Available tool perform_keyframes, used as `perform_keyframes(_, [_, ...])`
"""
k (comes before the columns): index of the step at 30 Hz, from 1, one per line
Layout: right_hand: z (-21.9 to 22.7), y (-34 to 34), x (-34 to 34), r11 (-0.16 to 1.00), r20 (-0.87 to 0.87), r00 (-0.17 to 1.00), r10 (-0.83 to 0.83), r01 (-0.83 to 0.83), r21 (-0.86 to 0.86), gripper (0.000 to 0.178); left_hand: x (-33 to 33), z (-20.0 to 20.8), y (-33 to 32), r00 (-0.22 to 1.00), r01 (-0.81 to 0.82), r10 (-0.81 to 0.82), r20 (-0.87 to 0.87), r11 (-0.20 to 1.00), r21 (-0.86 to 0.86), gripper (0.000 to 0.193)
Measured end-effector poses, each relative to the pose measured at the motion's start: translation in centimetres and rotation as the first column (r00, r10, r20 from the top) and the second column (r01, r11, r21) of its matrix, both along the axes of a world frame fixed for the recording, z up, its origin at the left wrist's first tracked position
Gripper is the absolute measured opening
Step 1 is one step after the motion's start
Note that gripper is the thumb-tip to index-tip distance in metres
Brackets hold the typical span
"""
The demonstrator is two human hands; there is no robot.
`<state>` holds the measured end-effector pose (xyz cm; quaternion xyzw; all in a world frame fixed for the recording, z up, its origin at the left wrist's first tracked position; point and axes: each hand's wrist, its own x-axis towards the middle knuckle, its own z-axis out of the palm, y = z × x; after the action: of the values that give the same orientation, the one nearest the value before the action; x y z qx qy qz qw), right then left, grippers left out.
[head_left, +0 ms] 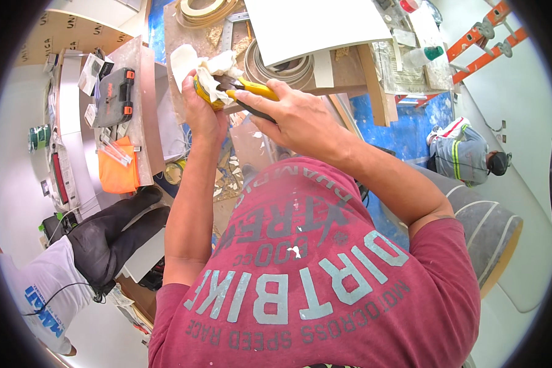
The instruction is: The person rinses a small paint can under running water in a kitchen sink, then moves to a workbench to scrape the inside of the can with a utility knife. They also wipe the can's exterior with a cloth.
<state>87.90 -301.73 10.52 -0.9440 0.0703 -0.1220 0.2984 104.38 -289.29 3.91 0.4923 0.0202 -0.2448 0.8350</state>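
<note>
Closest to the camera, the person's chest in a dark red shirt (313, 288) with pale printed letters fills the lower part of the view, and both bare forearms go up from it toward the work. Just above the shirt, the right hand (297, 119) is closed around the handle of a yellow and black utility knife (254, 93), with the fingers bent over the handle; the tip of the knife points to the left and touches the cloth. The left hand (199, 101) is closed also, and it grips a crumpled white cloth (218, 67) together with something yellow inside it, which I cannot identify because the cloth covers it. Both hands are held close together over the near edge of a wooden workbench (349, 67). On the bench behind the hands lie coils of pale edge banding (288, 70) and a white board (316, 24). To the left, on another surface, stand a black and orange tool case (116, 95) and an orange cloth (118, 168). At the lower left another person in a white shirt (46, 288) and a black glove is near. Far on the right a second person (466, 153) crouches on the floor, and an orange ladder (481, 40) lies behind.
</note>
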Motion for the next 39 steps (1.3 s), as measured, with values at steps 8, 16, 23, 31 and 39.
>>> perform_keyframes(8, [1.4, -3.3, 2.1, 0.979, -0.210, 0.966, 0.153, -0.120, 0.163, 0.046, 0.9, -0.3, 1.5, 0.870, 0.055, -0.204, 0.449, 0.945, 0.323, 0.029])
perform_keyframes(16, [6.1, -8.0, 3.8, 0.880, -0.388, 0.837, 0.385, -0.207, 0.426, 0.047, 2.7, 5.0, 2.2, 0.597, 0.242, -0.544, 0.590, 0.823, 0.514, 0.026])
perform_keyframes(23, [7.5, -9.8, 3.9, 0.671, -0.498, 0.698, 0.515, 0.033, 0.740, 0.051, 4.1, 8.6, 2.6, 0.482, 0.539, -0.754, 0.446, 0.657, 0.528, 0.026])
perform_keyframes(31, [-0.9, -8.3, 1.1, -0.158, -0.136, 0.738, 0.661, 0.314, 0.936, 0.065, 4.1, 6.7, 2.8, 0.609, 0.631, -0.666, 0.431, 0.736, 0.246, 0.035])
perform_keyframes(39, [-6.2, 0.2, 0.4, -0.869, 0.271, 0.885, 0.379, 0.240, 0.432, 0.057, 2.7, 3.6, 2.1, 0.912, 0.263, -0.248, 0.327, 0.965, -0.001, 0.042])
